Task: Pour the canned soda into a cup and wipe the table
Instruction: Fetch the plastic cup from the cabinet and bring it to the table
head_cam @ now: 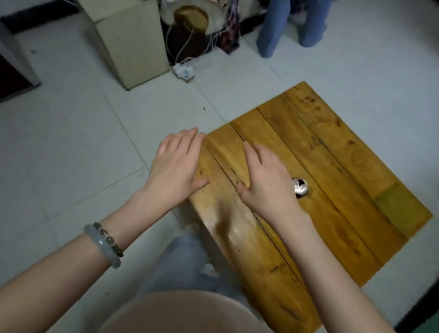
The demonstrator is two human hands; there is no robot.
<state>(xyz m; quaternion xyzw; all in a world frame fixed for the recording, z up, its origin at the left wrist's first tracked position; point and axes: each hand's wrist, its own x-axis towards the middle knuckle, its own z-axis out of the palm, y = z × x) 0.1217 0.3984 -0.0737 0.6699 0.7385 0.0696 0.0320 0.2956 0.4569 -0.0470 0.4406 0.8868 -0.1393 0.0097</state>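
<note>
On the wooden desk (356,158) the soda can (301,188) is set upright near the middle, partly hidden behind the right hand (269,185). That hand and the left hand (178,160), at the desk's corner, are held flat with fingers straight and nothing grasped, seemingly poised before a reach for the can. Beyond, a cardboard box (124,32) is stood on the tiled floor (59,142).
</note>
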